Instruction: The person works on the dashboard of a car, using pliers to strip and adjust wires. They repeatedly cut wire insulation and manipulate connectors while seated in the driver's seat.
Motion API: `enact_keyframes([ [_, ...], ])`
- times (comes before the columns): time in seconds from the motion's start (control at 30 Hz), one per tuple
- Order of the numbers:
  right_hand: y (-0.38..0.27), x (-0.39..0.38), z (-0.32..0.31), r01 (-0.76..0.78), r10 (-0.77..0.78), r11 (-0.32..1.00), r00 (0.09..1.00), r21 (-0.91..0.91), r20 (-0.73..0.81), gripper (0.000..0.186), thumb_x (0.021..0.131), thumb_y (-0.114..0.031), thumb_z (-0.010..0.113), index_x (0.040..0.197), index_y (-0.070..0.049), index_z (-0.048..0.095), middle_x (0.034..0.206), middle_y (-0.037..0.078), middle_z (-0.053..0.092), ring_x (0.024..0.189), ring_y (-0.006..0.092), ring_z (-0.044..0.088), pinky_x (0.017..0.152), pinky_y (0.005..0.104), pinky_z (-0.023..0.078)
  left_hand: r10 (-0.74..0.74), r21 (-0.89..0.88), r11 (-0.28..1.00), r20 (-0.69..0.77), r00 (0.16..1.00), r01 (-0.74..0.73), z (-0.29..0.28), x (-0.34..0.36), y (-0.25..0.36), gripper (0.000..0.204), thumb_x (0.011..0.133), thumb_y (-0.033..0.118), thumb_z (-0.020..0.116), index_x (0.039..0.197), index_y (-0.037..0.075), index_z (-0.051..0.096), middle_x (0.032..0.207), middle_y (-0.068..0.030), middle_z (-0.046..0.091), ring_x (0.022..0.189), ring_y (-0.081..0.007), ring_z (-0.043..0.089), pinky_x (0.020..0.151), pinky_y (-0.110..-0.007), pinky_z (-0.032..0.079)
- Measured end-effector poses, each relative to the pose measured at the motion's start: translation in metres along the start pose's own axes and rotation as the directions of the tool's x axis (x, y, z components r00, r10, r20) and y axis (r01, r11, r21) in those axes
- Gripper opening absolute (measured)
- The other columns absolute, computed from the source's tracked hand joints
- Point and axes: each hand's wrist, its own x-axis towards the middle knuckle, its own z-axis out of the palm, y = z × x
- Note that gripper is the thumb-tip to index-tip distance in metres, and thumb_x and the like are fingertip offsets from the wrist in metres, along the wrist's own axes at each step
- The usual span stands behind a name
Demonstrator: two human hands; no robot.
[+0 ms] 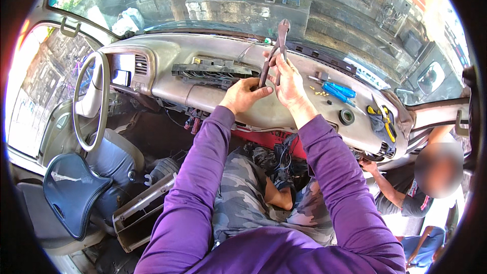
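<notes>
Both my hands are raised over the beige dashboard [193, 48], on a pair of dark metal crimping or cutting pliers [284, 33] held upright with the jaws at the top. My left hand [244, 95] is closed on the lower end of one handle. My right hand [288, 83] grips the other handle. To the right on the dashboard lie blue screwdrivers [337, 90], small brass-coloured pieces [318, 93], a black tape roll [346, 116] and yellow-and-black tools [385, 122]. Left of my hands, an opening in the dashboard [213, 71] shows wiring.
A steering wheel [104, 101] is at the left, above a seat with a dark moulded piece [73, 193] and a long plastic housing [142, 208]. A co-worker [406, 198] leans in at the right by the dashboard. The windscreen [324, 15] curves beyond the dashboard.
</notes>
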Motion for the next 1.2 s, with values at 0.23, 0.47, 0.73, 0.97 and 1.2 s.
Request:
enact_keyframes([
  [0.23, -0.029, 0.014, 0.000, 0.033, -0.066, 0.833, 0.997, -0.552, -0.041, 0.041, 0.109, -0.047, 0.058, 0.114, -0.006, 0.064, 0.109, 0.006, 0.067, 0.095, 0.0151, 0.062, 0.079, 0.0332, 0.054, 0.151, 0.162, 0.980, -0.214, 0.965, -0.117, 0.014, -0.005, -0.009, 0.052, 0.106, 0.054, 0.052, 0.094, 0.005, 0.063, 0.089, -0.0211, 0.068, 0.090, -0.0466, 0.067, 0.079, -0.054, 0.052],
  [0.47, -0.063, 0.057, 0.014, -0.224, 0.069, 0.768, 0.960, -0.600, -0.270, 0.047, 0.111, -0.047, 0.050, 0.100, -0.002, 0.063, 0.078, 0.007, 0.061, 0.067, 0.0188, 0.061, 0.060, 0.0366, 0.051, 0.093, 0.139, 0.988, -0.247, 0.965, -0.060, 0.014, -0.005, -0.005, 0.058, 0.109, 0.054, 0.046, 0.086, 0.003, 0.060, 0.080, -0.0223, 0.065, 0.082, -0.0473, 0.066, 0.073, -0.056, 0.051],
  [0.73, -0.025, 0.045, 0.007, -0.088, -0.193, 0.617, 0.946, -0.782, -0.259, 0.050, 0.110, -0.055, 0.049, 0.094, -0.008, 0.055, 0.063, -0.003, 0.045, 0.048, 0.0080, 0.040, 0.042, 0.0295, 0.030, 0.152, 0.145, 0.983, -0.314, 0.937, -0.111, 0.017, -0.014, -0.006, 0.067, 0.111, 0.055, 0.038, 0.076, 0.003, 0.061, 0.071, -0.0228, 0.063, 0.076, -0.0464, 0.065, 0.069, -0.054, 0.049],
  [0.97, -0.030, 0.034, 0.018, -0.059, -0.064, 0.770, 0.984, -0.635, -0.169, 0.046, 0.110, -0.052, 0.051, 0.102, -0.008, 0.057, 0.075, 0.001, 0.054, 0.050, 0.0074, 0.043, 0.043, 0.0271, 0.033, 0.072, -0.237, 0.963, -0.240, 0.968, -0.130, 0.005, -0.006, -0.027, 0.072, 0.111, 0.057, 0.038, 0.071, 0.001, 0.060, 0.062, -0.0161, 0.058, 0.063, -0.0357, 0.061, 0.064, -0.046, 0.045],
  [1.2, -0.049, 0.023, 0.005, -0.208, 0.038, 0.855, 0.939, -0.476, -0.341, 0.041, 0.111, -0.045, 0.054, 0.101, -0.005, 0.057, 0.074, 0.002, 0.052, 0.048, 0.0093, 0.044, 0.042, 0.0285, 0.034, 0.152, -0.010, 0.984, -0.470, 0.869, -0.177, 0.015, -0.012, -0.003, 0.046, 0.087, 0.038, 0.085, 0.110, 0.005, 0.063, 0.085, -0.0121, 0.071, 0.076, -0.0304, 0.071, 0.073, -0.041, 0.056],
])
